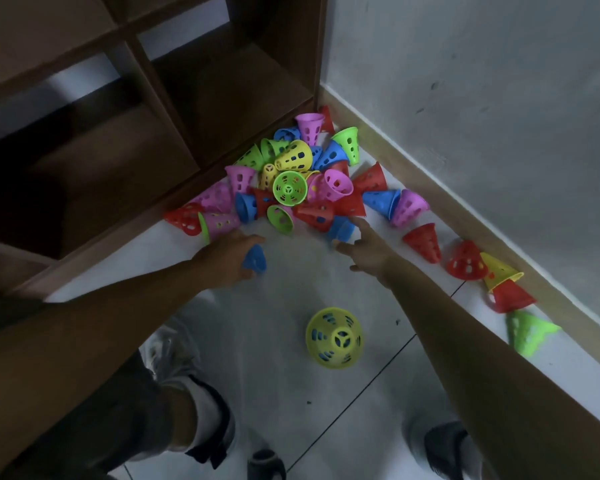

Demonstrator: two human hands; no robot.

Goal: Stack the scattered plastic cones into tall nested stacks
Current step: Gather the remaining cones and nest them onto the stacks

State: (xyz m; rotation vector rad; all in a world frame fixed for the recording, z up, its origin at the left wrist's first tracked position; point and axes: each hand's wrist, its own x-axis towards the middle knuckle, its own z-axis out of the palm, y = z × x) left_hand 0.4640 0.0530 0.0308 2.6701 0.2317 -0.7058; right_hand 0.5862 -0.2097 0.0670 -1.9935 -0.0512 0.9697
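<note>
On a white tiled floor (291,403), beside the cone pile (291,181), the left hand (227,252) clamps a blue cone (255,259); the right hand (364,249) reaches in, fingers spread.

A heap of cones (302,181) sits far in the corner, shelf unit (125,109) to its left, wall (482,98) to its right. More cones (465,261) trail along the wall toward the near right. One lone cone (335,337) stands near, on the floor (291,292) between both arms.
</note>
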